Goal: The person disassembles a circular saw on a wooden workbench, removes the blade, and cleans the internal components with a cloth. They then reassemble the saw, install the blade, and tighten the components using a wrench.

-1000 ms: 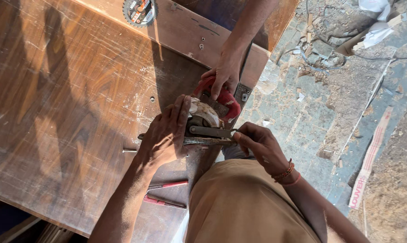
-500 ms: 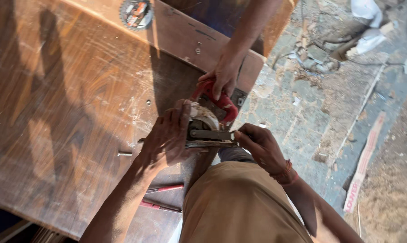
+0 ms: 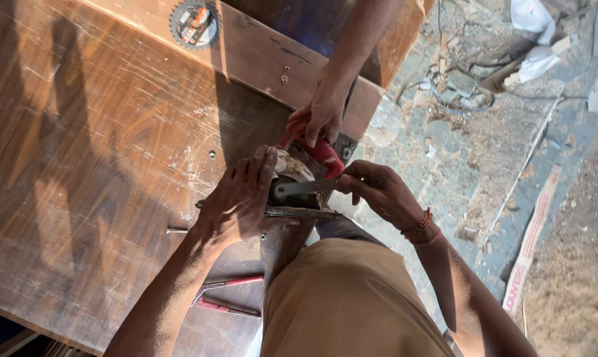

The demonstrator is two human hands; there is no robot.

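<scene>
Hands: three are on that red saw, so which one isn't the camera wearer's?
The hand gripping the saw's red handle; its arm reaches in from the top, across the table, unlike the two from below.

Hard, bright sunlight. Long dark shadows fall across the wooden board [image 3: 100, 165], left side. Glare on pale scraps [image 3: 530, 39] far right. Dusty floor [image 3: 563, 277] evenly lit. Sharp focus centre; slight softness near edges.

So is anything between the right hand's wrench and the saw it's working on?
Nothing visible. The right hand holds the flat metal wrench, whose far end already lies on the circular saw. The left hand presses on the saw's near side, and another person's hand grips its red handle, beside the wrench, not across it.
</scene>
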